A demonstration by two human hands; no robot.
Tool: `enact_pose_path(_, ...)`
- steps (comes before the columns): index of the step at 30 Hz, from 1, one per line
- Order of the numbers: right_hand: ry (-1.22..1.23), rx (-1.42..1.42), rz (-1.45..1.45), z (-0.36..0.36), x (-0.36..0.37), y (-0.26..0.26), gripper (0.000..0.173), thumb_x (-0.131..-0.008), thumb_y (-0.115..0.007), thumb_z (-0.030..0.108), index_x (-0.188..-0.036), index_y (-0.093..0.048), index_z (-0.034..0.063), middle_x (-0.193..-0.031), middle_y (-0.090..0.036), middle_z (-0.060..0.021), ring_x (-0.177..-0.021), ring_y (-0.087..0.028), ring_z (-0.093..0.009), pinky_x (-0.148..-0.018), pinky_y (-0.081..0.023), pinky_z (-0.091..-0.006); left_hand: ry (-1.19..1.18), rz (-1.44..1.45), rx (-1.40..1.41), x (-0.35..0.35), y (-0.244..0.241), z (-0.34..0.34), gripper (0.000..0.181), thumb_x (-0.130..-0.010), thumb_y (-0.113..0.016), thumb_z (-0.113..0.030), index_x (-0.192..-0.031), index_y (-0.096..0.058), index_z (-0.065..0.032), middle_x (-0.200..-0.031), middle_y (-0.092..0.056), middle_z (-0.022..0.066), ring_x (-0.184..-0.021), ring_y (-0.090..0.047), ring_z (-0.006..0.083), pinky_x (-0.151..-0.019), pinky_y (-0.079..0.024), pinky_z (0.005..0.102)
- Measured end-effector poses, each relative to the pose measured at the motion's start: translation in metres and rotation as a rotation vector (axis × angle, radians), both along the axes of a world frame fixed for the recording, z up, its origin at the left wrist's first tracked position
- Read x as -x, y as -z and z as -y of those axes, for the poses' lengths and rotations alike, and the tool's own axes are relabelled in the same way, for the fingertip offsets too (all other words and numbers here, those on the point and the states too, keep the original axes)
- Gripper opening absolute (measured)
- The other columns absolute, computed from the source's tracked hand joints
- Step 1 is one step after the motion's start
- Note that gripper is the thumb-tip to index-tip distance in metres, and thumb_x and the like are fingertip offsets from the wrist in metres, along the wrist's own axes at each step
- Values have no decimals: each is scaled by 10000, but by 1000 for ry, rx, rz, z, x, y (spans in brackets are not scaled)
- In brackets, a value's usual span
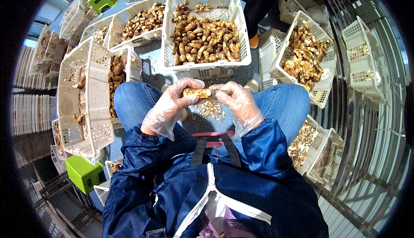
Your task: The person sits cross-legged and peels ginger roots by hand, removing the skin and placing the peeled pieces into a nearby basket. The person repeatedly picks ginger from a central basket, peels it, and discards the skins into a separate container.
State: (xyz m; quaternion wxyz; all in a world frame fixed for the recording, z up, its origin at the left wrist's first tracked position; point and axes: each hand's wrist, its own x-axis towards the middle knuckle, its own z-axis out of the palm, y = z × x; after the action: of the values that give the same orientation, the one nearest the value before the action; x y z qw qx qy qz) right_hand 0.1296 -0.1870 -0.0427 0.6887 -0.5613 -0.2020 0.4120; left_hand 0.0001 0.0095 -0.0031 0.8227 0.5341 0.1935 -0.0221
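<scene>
Between my knees my left hand [176, 105], in a clear plastic glove, holds a brown and cream mushroom [198, 93] by its left part. My right hand [237, 101], gloved the same way, is at the mushroom's pale right end, its fingers closed on a small tool, seemingly a knife [218, 91], mostly hidden by the fingers. Pale trimmings [211, 110] lie on the floor below. In front of me stands a white plastic crate [207, 65] of whole brown mushrooms [203, 40].
At the right a tilted white crate [326, 91] holds mushroom pieces; another [318, 144] behind it holds pale slices. More crates [102, 99] stand at the left, near a green stool [84, 173]. A person's dark-clad leg [258, 6] and orange shoe [254, 41] are beyond the front crate.
</scene>
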Motion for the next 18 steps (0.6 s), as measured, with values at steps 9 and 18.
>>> enact_pose_path(9,85,0,110,-2,6,9,139,-966,-689,84,-1066,-692,-13,-1152,-720,-123,-970,-645,-148,-891,-525,-314,38,-83,26,0,-6,4,311,-983,-701,-178,-1237,-625,-14,-1156,-671,61,-1037,-644,141,-941,-524,291)
enact_pose_path(18,144,52,97,-1,8,13,75,-952,-695,55,-984,-684,-12,-1111,-738,-136,-1006,-686,-188,-912,-537,-322,48,-104,-17,-1,-9,9,297,-994,-677,-168,-1241,-622,-11,-1125,-667,49,-1019,-632,115,-925,-519,270)
